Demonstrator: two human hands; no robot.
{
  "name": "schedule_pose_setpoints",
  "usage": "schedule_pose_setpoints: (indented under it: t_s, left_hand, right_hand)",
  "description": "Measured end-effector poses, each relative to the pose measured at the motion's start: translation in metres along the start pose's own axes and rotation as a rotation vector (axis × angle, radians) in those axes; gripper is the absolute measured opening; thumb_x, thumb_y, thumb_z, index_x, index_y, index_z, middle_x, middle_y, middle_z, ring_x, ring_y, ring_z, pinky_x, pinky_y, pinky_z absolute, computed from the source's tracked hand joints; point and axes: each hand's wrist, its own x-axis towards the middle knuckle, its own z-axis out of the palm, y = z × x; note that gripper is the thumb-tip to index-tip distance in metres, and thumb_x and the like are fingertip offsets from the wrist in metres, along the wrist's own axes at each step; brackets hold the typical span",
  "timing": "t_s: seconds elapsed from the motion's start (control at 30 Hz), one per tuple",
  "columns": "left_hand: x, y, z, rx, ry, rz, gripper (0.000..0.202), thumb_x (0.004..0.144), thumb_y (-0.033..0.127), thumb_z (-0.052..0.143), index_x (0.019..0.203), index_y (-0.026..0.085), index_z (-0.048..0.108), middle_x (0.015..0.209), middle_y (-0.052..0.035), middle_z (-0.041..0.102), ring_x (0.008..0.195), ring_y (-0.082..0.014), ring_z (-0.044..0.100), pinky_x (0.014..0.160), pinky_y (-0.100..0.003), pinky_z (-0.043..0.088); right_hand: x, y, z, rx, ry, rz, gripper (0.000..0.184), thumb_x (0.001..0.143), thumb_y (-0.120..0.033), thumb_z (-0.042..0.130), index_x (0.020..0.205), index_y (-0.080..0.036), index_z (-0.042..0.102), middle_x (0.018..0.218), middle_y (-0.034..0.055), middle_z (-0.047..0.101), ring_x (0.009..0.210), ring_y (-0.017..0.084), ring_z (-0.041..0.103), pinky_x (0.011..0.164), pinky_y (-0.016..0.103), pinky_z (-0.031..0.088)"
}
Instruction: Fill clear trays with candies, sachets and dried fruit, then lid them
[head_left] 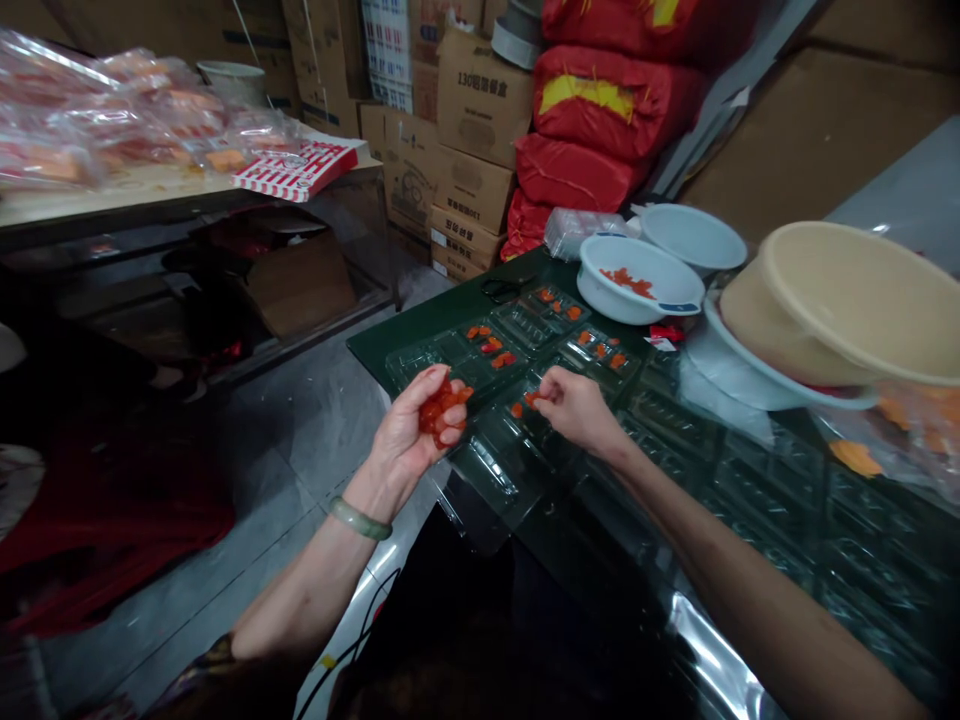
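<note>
Head view: left hand (409, 440) cups orange pieces (442, 410), right hand (576, 408) pinches one over trays (495, 465), few pockets filled, most empty.

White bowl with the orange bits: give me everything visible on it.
The white bowl is round, looks like plastic, and has a wide rim with a small blue mark at the front. It stands upright on the dark green table, behind the clear trays. A few orange-red pieces lie in its bottom. A second bowl sits close behind it; contact cannot be told. The left hand and right hand are apart from it.
</note>
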Motion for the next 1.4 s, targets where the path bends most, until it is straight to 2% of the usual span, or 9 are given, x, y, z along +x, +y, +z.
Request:
schedule_pose_setpoints:
  t_s: [0.2,0.47,0.57,0.7,0.83,0.93,1.03,1.23,1.4]
  left_hand:
    - [0.0,0.001,0.003,0.004,0.036,-0.011,0.018,0.07,0.021,0.067,0.08,0.017,0.053,0.073,-0.0013,0.057,0.044,-0.0057,0.045,0.032,-0.015,0.029]
    - [-0.002,-0.007,0.013,-0.01,-0.057,-0.077,0.014,0.073,0.022,0.063,0.086,0.019,0.058,0.075,-0.0015,0.056,0.045,-0.006,0.045,0.033,-0.015,0.031]
    - [-0.002,-0.017,0.021,0.004,-0.092,-0.137,0.017,0.076,0.027,0.06,0.092,0.02,0.058,0.076,-0.0023,0.056,0.045,-0.0071,0.046,0.033,-0.016,0.03]
    - [-0.004,-0.037,0.036,0.095,-0.125,-0.126,0.021,0.077,0.033,0.059,0.093,0.02,0.059,0.076,-0.0027,0.057,0.044,-0.0091,0.048,0.032,-0.018,0.028]
    - [-0.009,-0.059,0.05,0.29,-0.065,0.321,0.017,0.072,0.028,0.068,0.087,0.02,0.063,0.072,-0.0013,0.059,0.049,-0.0108,0.053,0.039,-0.022,0.037]
    - [-0.012,-0.068,0.056,0.428,-0.002,0.601,0.014,0.071,0.023,0.071,0.084,0.02,0.067,0.075,-0.0016,0.063,0.064,-0.0119,0.058,0.062,-0.024,0.047]
    - [-0.013,-0.069,0.061,0.378,-0.053,0.661,0.012,0.072,0.021,0.07,0.084,0.02,0.067,0.078,-0.0021,0.064,0.072,-0.0138,0.061,0.075,-0.028,0.048]
    - [-0.004,-0.064,0.073,0.037,-0.12,0.61,0.009,0.071,0.021,0.068,0.076,0.018,0.06,0.069,0.002,0.057,0.056,-0.0098,0.057,0.062,-0.027,0.049]
    - [0.006,-0.055,0.087,-0.067,-0.039,0.589,0.012,0.072,0.023,0.065,0.079,0.021,0.055,0.069,0.004,0.053,0.052,-0.0076,0.052,0.054,-0.023,0.046]
  right_hand:
    - [0.008,0.009,-0.001,0.096,0.053,-0.02,0.009,0.077,-0.026,0.05,0.069,-0.021,0.051,0.059,-0.0025,0.056,0.054,0.012,0.049,0.054,0.023,0.035]
    - [-0.033,0.026,-0.025,0.076,-0.137,-0.054,0.012,0.077,-0.026,0.051,0.068,-0.019,0.053,0.057,-0.0029,0.052,0.052,0.011,0.045,0.053,0.023,0.034]
    - [-0.044,0.022,-0.021,0.064,-0.05,0.013,0.013,0.078,-0.03,0.053,0.075,-0.02,0.06,0.06,-0.0015,0.055,0.056,0.013,0.048,0.057,0.025,0.036]
    - [-0.052,-0.014,-0.01,0.771,0.003,0.319,0.032,0.085,-0.047,0.043,0.098,-0.02,0.056,0.07,0.0009,0.057,0.057,0.014,0.052,0.051,0.025,0.04]
    - [-0.055,-0.061,0.001,1.469,-0.226,0.631,0.043,0.089,-0.057,0.026,0.088,-0.021,0.051,0.062,-0.0008,0.053,0.057,0.015,0.055,0.058,0.029,0.047]
    - [-0.049,-0.082,0.003,1.669,-0.17,0.639,0.041,0.092,-0.051,0.021,0.079,-0.022,0.049,0.066,0.002,0.058,0.065,0.017,0.058,0.064,0.03,0.048]
    - [-0.043,-0.085,0.002,1.822,-0.088,0.618,0.038,0.093,-0.044,0.025,0.069,-0.023,0.045,0.069,0.0029,0.062,0.073,0.018,0.06,0.068,0.03,0.049]
    - [-0.038,-0.077,0.007,2.125,0.044,0.662,0.039,0.093,-0.033,0.03,0.059,-0.02,0.046,0.058,-0.0004,0.057,0.061,0.013,0.057,0.066,0.025,0.049]
    - [-0.033,-0.077,0.01,2.176,0.109,0.631,0.034,0.091,-0.024,0.029,0.066,-0.02,0.051,0.067,0.0016,0.063,0.065,0.014,0.06,0.063,0.026,0.05]
